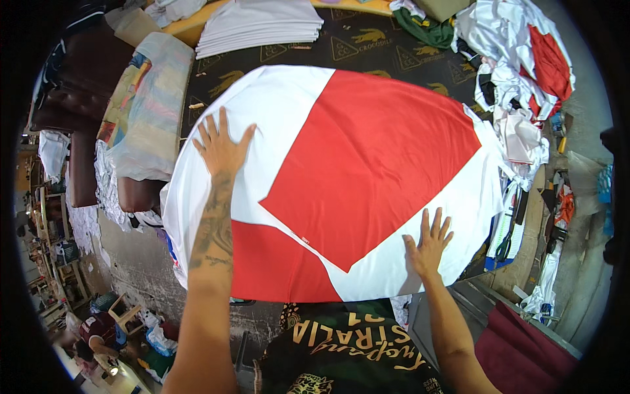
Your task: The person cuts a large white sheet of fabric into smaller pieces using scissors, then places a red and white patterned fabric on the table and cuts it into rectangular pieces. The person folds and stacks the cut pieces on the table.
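A large, smooth cloth (374, 151) in red and white lies spread before me, its near edge hanging close to my body. A big red panel fills its middle, with white on either side and a second red part at the near left. Along a white strip between the two red parts sits a tiny label. My left hand (222, 148) lies flat on the white part at the left, fingers spread. On the white part at the near right rests my right hand (428, 244), fingers also apart. Neither hand grips anything.
Beneath the cloth is a dark patterned tabletop (351, 36). A stack of folded white cloth (259, 29) sits at the far edge. Rumpled white and red fabric (518, 59) heaps at the far right, scissors (504, 246) lie below it. A plastic-wrapped bundle (151, 108) stands left; a person (98, 331) is lower left.
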A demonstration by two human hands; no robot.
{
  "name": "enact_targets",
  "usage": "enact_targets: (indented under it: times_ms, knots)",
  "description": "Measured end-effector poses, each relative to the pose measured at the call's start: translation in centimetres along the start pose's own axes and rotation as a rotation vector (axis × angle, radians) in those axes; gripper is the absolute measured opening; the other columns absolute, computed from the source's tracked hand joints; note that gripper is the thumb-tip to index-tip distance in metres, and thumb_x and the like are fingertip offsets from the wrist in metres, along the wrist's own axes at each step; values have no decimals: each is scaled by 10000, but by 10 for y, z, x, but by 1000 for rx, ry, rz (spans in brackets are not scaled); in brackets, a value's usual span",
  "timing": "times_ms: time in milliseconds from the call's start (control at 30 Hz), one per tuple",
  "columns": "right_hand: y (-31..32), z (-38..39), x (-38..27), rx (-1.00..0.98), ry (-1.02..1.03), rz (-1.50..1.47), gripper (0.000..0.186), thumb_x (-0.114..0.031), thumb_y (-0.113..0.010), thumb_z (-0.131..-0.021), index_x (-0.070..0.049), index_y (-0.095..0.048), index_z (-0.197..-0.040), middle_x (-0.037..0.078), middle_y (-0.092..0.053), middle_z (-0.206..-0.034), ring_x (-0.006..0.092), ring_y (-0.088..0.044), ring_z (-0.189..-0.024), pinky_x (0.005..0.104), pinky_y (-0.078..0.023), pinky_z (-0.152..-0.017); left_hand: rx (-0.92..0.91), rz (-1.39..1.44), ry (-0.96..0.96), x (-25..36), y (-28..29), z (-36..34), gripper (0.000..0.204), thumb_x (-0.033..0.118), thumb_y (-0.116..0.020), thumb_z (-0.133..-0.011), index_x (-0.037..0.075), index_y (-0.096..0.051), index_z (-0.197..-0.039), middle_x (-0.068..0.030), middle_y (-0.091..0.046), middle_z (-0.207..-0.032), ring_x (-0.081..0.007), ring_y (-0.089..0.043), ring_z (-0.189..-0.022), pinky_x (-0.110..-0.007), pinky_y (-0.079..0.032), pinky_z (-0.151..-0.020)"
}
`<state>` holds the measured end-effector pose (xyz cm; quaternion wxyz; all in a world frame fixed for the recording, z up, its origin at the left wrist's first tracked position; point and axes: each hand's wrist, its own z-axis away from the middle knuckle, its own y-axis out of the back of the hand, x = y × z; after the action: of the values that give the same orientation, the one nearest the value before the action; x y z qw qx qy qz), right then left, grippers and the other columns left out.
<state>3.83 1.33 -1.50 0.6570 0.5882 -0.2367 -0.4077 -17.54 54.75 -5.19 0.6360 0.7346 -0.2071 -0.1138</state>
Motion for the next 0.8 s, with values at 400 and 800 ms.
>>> enact_targets:
  times_ms: [400,800]
  knots:
    - [78,-20,164,494,-208,-280,858,-281,-816,-882,-52,-455,-1626,317,-437,-1642,538,-348,-1534,578,-286,-1270,135,-44,-88,51,-19,3,899,606,-631,-1021,209,-265,-1739,-168,-277,-1779,-435,-314,-1601,-686,-227,-1268]
    - [61,12,405,308,-116,32,372,-128,-793,-885,29,-620,-1175,253,-662,-1101,467,-660,-1066,510,-522,-946,-387,539,-848,237,105,471,499,281,-830,-890,59,-626,-1288,-131,-590,-1325,-310,-552,-1296,-475,-452,-1111]
